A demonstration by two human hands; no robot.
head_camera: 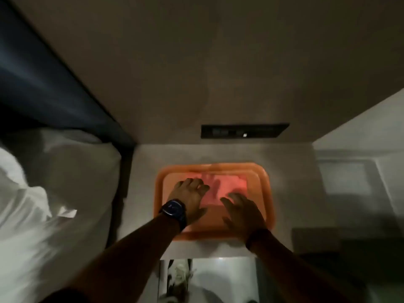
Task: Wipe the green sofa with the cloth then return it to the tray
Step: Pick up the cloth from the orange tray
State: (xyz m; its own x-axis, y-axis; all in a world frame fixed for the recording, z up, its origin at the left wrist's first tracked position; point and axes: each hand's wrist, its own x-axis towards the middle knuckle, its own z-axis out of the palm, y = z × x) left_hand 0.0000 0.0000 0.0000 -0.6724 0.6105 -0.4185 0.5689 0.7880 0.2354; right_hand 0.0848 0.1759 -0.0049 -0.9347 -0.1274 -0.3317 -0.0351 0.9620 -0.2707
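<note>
**Cloth flat in the tray, both hands over it**

I see the cloth (227, 186), pinkish and blurred, lying spread flat in the far half of the orange tray (269, 193), which sits near the middle of the bench (144, 171). I judge it light, soft and limp: it should bunch and drape when lifted and will not slide as one piece, so I would pinch a near corner or gather its middle, not push at an edge.

My left hand (189, 199) rests on the cloth's left side, fingers (202, 185) curled loosely and gripping nothing that I can make out. My right hand (242, 213) hovers at the near right, fingers (235, 196) spread apart, empty.

A watch (173, 210) sits on the left wrist. No green sofa is in sight; white bedding (43, 193) lies beyond the bench's left edge.
</note>
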